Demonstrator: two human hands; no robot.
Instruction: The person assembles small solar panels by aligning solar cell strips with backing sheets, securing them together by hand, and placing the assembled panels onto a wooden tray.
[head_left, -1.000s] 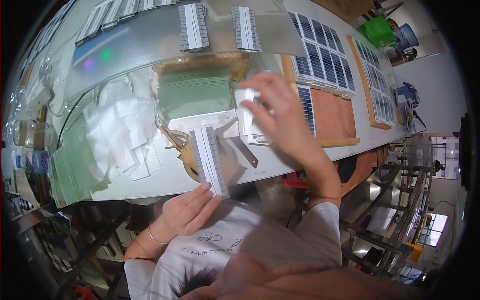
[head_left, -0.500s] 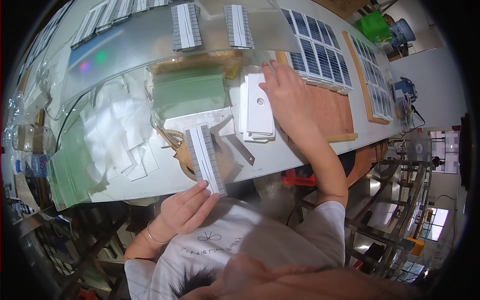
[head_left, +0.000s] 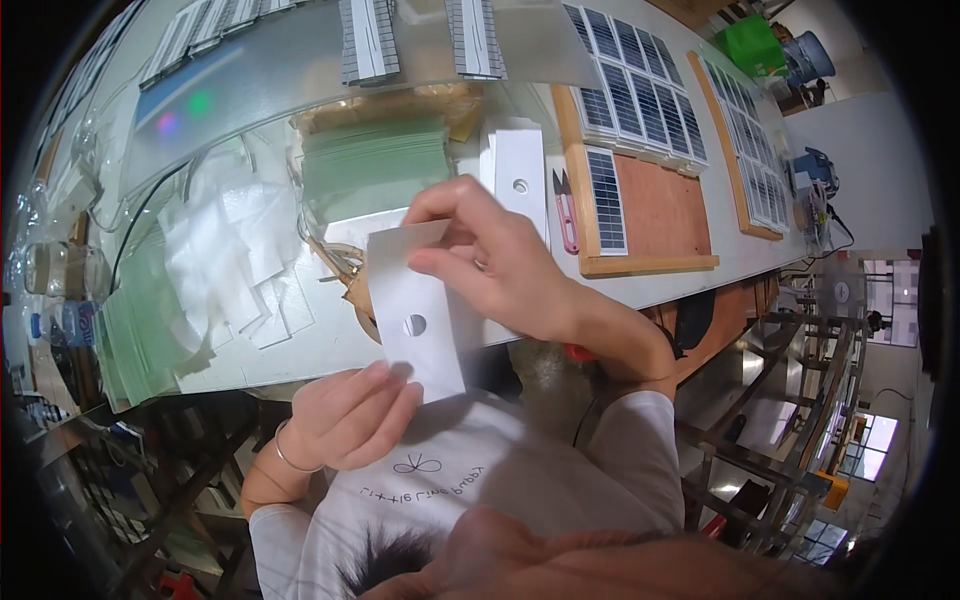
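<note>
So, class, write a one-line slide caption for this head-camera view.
Both hands, right hand and left hand, hold a white rectangular card with a round hole above the cluttered white workbench.

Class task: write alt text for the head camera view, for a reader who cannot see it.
Seen from above, a person's right hand and left hand hold a white card with a round hole over the edge of a cluttered workbench. Behind it lie a stack of similar white cards, a green sheet stack, small solar panels and red-handled snips.
</note>
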